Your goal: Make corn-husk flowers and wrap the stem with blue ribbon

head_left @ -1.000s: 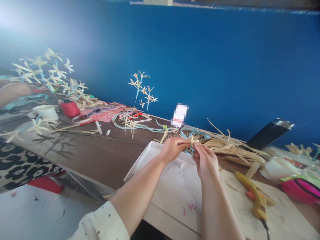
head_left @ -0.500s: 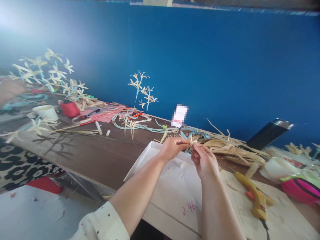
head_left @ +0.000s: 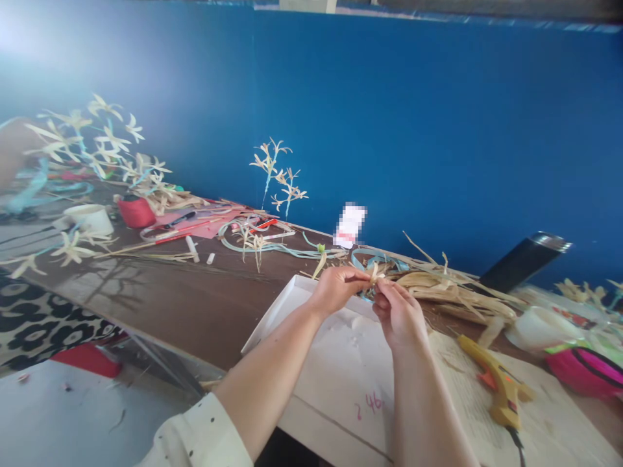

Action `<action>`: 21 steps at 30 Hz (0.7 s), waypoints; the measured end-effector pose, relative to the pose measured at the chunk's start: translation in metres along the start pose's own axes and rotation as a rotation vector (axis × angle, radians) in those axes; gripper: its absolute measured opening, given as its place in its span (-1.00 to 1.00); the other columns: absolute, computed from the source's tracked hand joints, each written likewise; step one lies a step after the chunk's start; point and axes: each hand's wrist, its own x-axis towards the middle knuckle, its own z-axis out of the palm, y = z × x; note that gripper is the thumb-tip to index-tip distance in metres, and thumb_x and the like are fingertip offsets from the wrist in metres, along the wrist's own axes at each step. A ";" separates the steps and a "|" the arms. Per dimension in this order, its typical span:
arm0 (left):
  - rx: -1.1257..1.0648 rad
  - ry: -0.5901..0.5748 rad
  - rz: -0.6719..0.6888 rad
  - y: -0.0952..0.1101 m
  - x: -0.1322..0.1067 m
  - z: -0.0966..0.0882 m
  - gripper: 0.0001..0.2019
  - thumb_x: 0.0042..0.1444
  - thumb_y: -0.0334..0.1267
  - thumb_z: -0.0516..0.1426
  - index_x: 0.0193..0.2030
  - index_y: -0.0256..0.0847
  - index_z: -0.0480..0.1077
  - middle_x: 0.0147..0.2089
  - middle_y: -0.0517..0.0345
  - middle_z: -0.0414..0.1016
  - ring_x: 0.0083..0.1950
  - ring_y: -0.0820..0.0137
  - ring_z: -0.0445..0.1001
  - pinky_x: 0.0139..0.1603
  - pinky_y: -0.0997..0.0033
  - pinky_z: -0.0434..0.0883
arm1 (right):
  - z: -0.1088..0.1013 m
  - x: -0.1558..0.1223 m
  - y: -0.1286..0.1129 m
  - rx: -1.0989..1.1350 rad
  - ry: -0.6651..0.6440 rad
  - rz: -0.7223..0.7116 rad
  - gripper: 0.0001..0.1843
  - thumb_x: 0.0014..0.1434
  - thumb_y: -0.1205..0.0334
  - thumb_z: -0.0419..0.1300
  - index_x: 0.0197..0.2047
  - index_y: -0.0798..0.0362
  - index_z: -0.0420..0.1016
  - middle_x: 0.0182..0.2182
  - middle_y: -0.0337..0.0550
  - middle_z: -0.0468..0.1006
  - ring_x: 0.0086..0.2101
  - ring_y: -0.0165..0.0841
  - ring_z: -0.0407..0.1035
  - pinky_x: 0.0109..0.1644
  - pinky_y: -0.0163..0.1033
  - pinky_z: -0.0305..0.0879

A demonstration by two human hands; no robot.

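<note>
Between my fingertips is a small pale flower [head_left: 374, 274] that looks made of dried husk strips. My left hand [head_left: 337, 288] pinches it from the left, and my right hand [head_left: 400, 311] pinches it from the right. The fingers hide most of its base. Both hands are above the far part of a shallow white box lid [head_left: 335, 363] with pink handwriting. Just behind them lie a heap of dried husk strips [head_left: 442, 285] and some light-blue tape [head_left: 360, 258].
A yellow glue gun [head_left: 503, 389] lies at right by a pink pouch [head_left: 584, 370]. A dark flask [head_left: 516, 263] leans near the blue wall. Husk-flower sprays [head_left: 287, 185] stand at the back. Left are a white cup [head_left: 90, 220] and another person's hand [head_left: 12, 152].
My hands stay almost still, with the little flower showing slightly more at the fingertips. At far left, the other person's hand has shifted up and left, and blue tape now shows beneath it.
</note>
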 end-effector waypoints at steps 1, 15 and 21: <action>0.008 0.004 0.004 0.000 0.000 0.000 -0.79 -0.06 -0.21 0.24 -0.28 -0.27 0.55 -0.26 0.05 0.58 -0.18 0.32 0.51 -0.13 0.40 0.41 | 0.000 0.000 0.000 0.008 0.004 0.004 -0.72 -0.23 0.12 0.40 -0.51 0.09 0.43 -0.57 -0.32 0.30 -0.63 -0.59 0.01 -0.64 -0.42 -0.13; 0.164 0.038 0.043 -0.001 -0.002 0.000 -0.83 0.00 -0.21 0.20 -0.29 -0.21 0.54 -0.24 0.11 0.58 -0.17 0.36 0.51 -0.15 0.45 0.40 | -0.001 0.000 0.001 0.056 -0.011 0.039 -0.75 -0.21 0.18 0.41 -0.50 0.11 0.46 -0.59 -0.32 0.29 -0.62 -0.60 0.01 -0.64 -0.45 -0.12; 0.083 0.055 -0.002 0.002 -0.001 0.001 -0.79 -0.05 -0.22 0.24 -0.27 -0.28 0.47 -0.32 0.10 0.55 -0.28 0.39 0.50 -0.28 0.49 0.39 | 0.001 -0.001 0.000 0.053 -0.011 0.030 -0.74 -0.19 0.17 0.40 -0.51 0.11 0.44 -0.59 -0.34 0.27 -0.62 -0.60 0.00 -0.64 -0.46 -0.13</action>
